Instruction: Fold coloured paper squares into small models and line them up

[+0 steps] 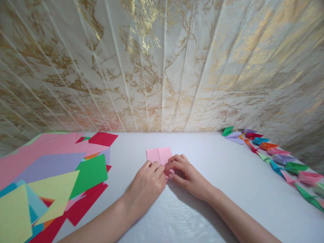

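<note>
A pink sheet of origami paper (159, 155) with a crease down its middle lies on the white table, its near part hidden by the hands. My left hand (151, 180) rests on its near left side, fingers curled down onto the paper. From the right, my right hand (187, 172) holds the near right corner between thumb and fingers, where a small bit of pink is turned up. Both hands are closed on this one sheet, and their fingertips nearly meet. How the near edge is folded cannot be seen.
Loose coloured sheets overlap in a pile on the left, with a green sheet (93, 177) and a yellow sheet (54, 190) among them. Folded paper figures line the right side, including an orange figure (268, 146). A gold-patterned pleated curtain (152, 67) hangs behind the table (202, 148).
</note>
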The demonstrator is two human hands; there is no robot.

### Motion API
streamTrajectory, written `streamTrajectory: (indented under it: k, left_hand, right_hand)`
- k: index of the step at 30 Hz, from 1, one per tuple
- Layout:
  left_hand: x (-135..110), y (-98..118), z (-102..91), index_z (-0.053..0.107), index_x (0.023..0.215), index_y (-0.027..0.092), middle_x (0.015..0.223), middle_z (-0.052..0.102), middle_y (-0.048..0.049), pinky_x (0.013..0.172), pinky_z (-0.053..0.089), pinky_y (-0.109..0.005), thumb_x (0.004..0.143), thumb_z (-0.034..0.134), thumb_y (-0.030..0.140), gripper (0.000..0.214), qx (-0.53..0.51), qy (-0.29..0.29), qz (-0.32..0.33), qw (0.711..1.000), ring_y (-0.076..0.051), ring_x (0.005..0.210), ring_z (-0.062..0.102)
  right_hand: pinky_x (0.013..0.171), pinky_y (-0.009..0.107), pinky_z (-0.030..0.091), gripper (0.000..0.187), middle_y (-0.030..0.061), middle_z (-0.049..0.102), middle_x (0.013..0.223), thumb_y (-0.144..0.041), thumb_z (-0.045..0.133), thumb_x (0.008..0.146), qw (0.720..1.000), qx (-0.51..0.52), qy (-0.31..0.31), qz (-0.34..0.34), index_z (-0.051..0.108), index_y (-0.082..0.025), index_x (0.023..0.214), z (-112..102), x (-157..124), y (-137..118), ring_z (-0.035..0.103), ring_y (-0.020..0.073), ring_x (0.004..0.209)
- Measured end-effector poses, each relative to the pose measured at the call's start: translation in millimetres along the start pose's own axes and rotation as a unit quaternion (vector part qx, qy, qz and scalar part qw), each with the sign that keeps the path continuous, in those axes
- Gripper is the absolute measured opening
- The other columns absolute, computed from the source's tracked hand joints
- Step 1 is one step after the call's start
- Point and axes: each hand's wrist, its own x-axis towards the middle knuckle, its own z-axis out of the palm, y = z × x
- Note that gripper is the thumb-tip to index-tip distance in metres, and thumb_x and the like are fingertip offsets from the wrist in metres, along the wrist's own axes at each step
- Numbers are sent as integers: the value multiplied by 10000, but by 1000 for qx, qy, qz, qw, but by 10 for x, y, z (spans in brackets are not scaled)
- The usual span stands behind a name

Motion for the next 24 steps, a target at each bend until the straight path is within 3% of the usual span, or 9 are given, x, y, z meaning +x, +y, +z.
streamTrajectory:
  k: [3,7,10,13,15,17,19,24]
  left_hand:
    - [-12,-45,-8,656,786,164,767,638,-28,684,365,-362,899,617,97,137,-30,5,-10,999,-219,741,546]
    - [-64,-67,-68,643,806,184,790,641,3,697,372,-343,926,620,146,129,-89,17,-38,995,-192,735,552]
    - [-83,-15,-176,647,854,195,826,654,8,719,363,-335,973,578,204,138,-191,41,-72,978,-193,767,541]
    - [-46,31,-334,598,761,195,766,599,19,707,363,-296,1000,497,206,259,-350,63,-158,921,-169,744,519]
    - [-5,19,-402,527,681,195,709,518,32,666,360,-265,996,484,278,328,-455,71,-253,850,-147,692,489]
    - [17,-23,-392,466,641,200,672,432,43,628,344,-255,964,497,408,386,-521,79,-349,775,-140,649,432]
    - [-1,-70,-310,402,609,209,640,349,53,587,315,-255,910,511,524,448,-550,75,-415,721,-136,611,359]
    - [-147,-103,-139,388,612,216,633,340,51,585,326,-254,886,503,551,448,-567,34,-441,695,-140,612,351]
  right_hand:
    - [1033,436,397,301,59,600,1189,-40,606,853,998,-24,-25,-45,647,-239,1075,-64,-4,11,499,227,1150]
    - [996,451,392,132,49,641,1156,-114,621,919,993,-105,1,-48,661,-238,937,-80,23,-28,503,237,1132]
    - [947,437,388,92,33,671,1068,-159,613,950,990,-121,18,-73,639,-240,914,-86,34,-161,516,237,1083]
    - [958,450,359,134,48,645,1138,-127,541,970,980,-147,80,-103,606,-240,943,-126,8,-382,490,253,1130]
    - [1004,469,329,218,84,570,1288,-87,480,972,963,-178,173,-108,573,-239,1097,-139,-20,-518,440,268,1211]
    - [1021,464,331,354,123,525,1336,-59,465,952,946,-202,222,-121,479,-210,1272,-105,-46,-589,429,272,1235]
    - [985,431,383,413,130,544,1293,-34,470,918,947,-211,198,-141,441,-192,1299,-10,-61,-578,470,263,1181]
    - [907,455,457,457,150,567,1316,-48,565,781,960,-249,62,-117,495,-172,1215,299,-64,-400,505,320,1106]
